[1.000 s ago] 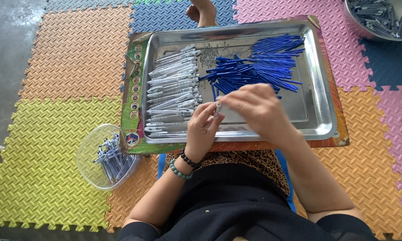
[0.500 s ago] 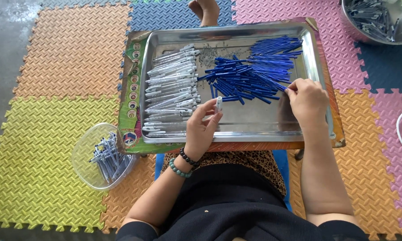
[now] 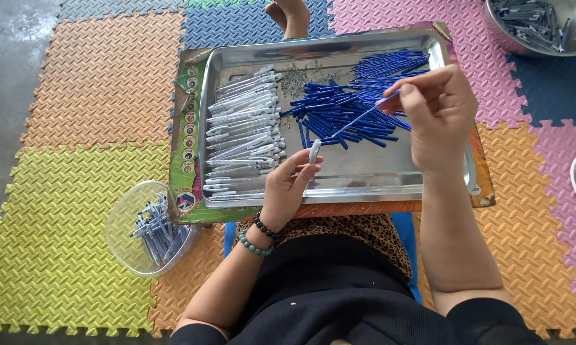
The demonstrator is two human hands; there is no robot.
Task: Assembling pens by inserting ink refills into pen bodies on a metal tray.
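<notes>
Above steel tray [image 3: 339, 185]: left hand [image 3: 288, 188] pinching short clear pen barrel [image 3: 314, 151] upright; right hand [image 3: 438, 115] pinching thin blue refill [image 3: 361, 116] near top end. Judged light, stiff, slightly slippery; best gripped mid-length.

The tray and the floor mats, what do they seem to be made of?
The tray looks like polished metal, probably steel: silvery, with soft reflections and a rolled rim. The floor mats look like soft foam: matte bright colours, a ribbed pattern and jigsaw edges that lock together.
</notes>
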